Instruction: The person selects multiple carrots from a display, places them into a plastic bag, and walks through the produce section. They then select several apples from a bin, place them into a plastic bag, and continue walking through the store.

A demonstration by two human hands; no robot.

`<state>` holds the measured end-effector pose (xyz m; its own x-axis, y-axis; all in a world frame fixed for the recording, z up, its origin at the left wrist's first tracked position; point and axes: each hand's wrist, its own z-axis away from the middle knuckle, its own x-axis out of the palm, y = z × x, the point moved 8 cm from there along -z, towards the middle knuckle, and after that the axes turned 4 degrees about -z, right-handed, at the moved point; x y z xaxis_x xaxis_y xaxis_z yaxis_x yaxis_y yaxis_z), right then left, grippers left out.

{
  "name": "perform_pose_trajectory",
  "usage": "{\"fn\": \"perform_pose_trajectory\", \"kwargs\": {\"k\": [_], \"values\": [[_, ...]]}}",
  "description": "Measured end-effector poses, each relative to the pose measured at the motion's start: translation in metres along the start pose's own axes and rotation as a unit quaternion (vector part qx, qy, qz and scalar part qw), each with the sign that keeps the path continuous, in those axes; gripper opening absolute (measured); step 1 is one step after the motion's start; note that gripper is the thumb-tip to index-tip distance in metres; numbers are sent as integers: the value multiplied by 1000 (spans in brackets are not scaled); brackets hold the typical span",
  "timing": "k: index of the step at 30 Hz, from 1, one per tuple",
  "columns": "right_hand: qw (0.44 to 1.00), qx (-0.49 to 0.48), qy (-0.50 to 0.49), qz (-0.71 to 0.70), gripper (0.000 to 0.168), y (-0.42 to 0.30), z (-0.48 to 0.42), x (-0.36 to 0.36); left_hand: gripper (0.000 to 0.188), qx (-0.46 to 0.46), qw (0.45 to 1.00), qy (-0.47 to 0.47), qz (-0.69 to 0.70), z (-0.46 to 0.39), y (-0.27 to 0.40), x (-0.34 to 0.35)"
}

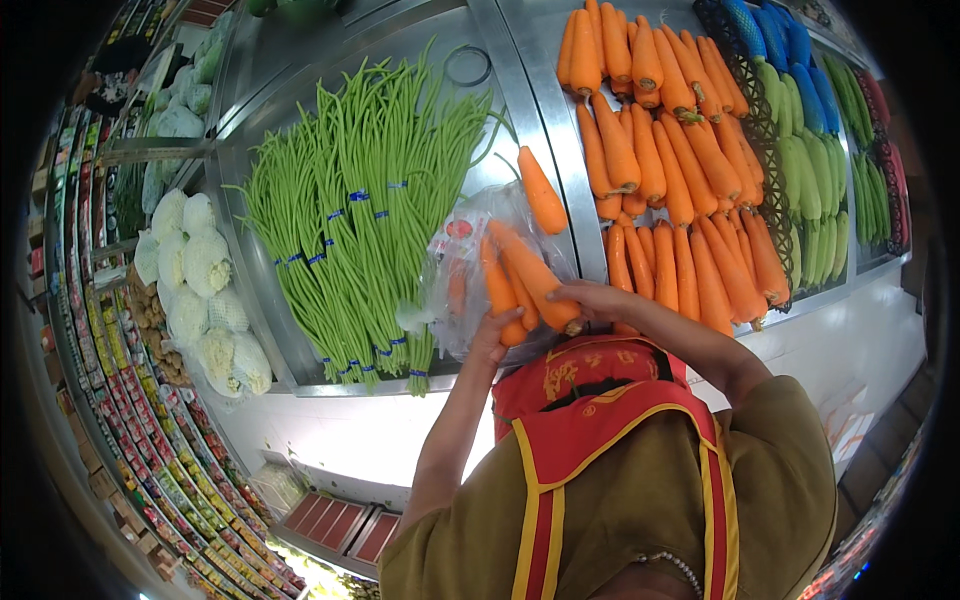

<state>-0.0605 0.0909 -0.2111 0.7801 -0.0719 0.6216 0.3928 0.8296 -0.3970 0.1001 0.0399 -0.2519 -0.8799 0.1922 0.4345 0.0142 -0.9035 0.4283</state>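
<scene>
My left hand (pixel 491 336) grips the thick end of a carrot (pixel 499 289), with a second one, partly hidden, close against it. In my right hand (pixel 589 298) is a larger carrot (pixel 531 271), held near its crown and pointing up and left. Both hands are over a clear plastic bag (pixel 480 202) with red print, and an orange shape shows through its film. Another loose carrot (pixel 541 191) lies at the bag's upper right. Bundles of long green beans (pixel 367 217), tied with blue bands, lie just left of the bag.
Stacked carrots (pixel 675 165) fill the right-hand section beyond a metal divider (pixel 536 120). Farther right are pale green gourds (pixel 806 176) and blue-netted produce (pixel 795 45). White net-wrapped vegetables (pixel 199 255) lie at left. A black ring (pixel 467 66) rests on the steel counter.
</scene>
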Motion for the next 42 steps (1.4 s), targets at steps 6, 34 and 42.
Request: {"fn": "perform_pose_trajectory", "kwargs": {"k": [6,34,42], "values": [[975,-29,96,199,60,-42,109,-25,54,-26,998,-32,-54,43,-11,-7],[577,-505,369,525,68,-176,206,3,75,28,933,-218,-285,76,99,145],[394,-526,351,667,57,-181,207,-9,68,21,909,-279,-309,41,122,211]]}}
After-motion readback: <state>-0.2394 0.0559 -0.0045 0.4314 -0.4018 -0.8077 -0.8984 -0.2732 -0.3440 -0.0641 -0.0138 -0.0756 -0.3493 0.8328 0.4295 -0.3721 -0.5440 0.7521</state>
